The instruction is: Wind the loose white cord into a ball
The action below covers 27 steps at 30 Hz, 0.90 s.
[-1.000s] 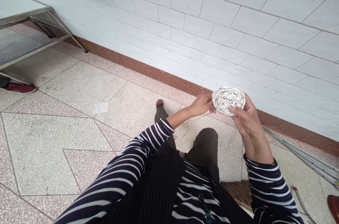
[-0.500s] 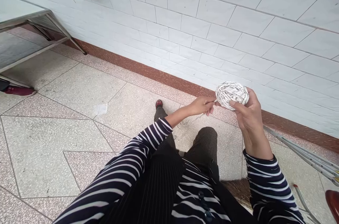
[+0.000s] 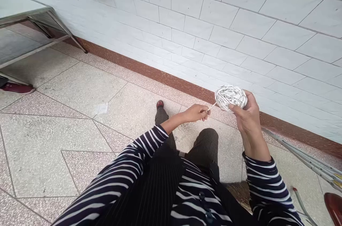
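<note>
My right hand (image 3: 248, 114) grips a ball of white yarn (image 3: 230, 97) flecked with dark marks, thumb on the near side and fingers behind it. A short strand of yarn (image 3: 212, 106) runs from the ball's left side to my left hand (image 3: 197, 113), which pinches it between closed fingers. The strand looks taut. Both hands are held out in front of me above the floor, the left one a little lower and apart from the ball.
A white tiled wall (image 3: 187, 30) with a brown skirting runs across the front. At left stands a metal-framed table (image 3: 60, 26), a red shoe (image 3: 18, 88) below it. Metal rails (image 3: 299, 153) lie at right. A white paper scrap (image 3: 101, 108) is on the floor.
My left hand has drawn away from the ball to the left and slightly down, so more strand shows. The ball and my right hand have shifted slightly left.
</note>
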Motion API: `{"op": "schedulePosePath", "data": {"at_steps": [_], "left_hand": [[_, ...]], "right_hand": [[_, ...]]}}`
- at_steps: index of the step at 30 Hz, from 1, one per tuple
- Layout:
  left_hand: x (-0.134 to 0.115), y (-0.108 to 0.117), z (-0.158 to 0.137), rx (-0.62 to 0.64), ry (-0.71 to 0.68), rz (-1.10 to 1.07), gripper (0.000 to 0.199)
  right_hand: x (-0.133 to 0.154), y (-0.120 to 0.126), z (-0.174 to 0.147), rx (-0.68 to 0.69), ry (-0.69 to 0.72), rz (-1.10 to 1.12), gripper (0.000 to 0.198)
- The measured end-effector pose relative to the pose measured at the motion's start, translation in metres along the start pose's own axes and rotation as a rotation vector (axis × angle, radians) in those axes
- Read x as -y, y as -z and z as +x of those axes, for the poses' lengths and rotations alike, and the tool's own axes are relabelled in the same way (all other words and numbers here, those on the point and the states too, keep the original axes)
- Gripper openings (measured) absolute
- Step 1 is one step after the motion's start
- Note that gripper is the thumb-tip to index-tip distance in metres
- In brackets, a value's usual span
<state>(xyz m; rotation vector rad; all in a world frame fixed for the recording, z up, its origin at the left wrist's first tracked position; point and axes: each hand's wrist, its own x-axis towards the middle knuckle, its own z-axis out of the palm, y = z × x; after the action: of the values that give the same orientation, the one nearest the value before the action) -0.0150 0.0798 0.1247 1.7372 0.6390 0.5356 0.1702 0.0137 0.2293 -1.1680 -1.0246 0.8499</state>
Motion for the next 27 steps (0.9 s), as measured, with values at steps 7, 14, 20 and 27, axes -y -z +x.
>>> {"op": "schedulePosePath", "data": {"at_steps": [7, 14, 20, 27], "left_hand": [[0.013, 0.015, 0.004, -0.155, 0.182, 0.066, 0.022], [0.02, 0.003, 0.016, -0.13, 0.162, -0.552, 0.017], [0.017, 0.007, 0.02, -0.233, 0.232, -0.643, 0.017], [0.018, -0.003, 0.016, -0.191, 0.261, -0.299, 0.026]], "right_hand": [[0.001, -0.017, -0.013, 0.075, -0.098, 0.137, 0.06], [0.008, -0.024, -0.011, 0.063, 0.036, 0.061, 0.06], [0.001, -0.021, -0.016, 0.075, 0.073, -0.024, 0.064], [-0.028, -0.008, 0.001, -0.081, 0.116, -0.063, 0.067]]}}
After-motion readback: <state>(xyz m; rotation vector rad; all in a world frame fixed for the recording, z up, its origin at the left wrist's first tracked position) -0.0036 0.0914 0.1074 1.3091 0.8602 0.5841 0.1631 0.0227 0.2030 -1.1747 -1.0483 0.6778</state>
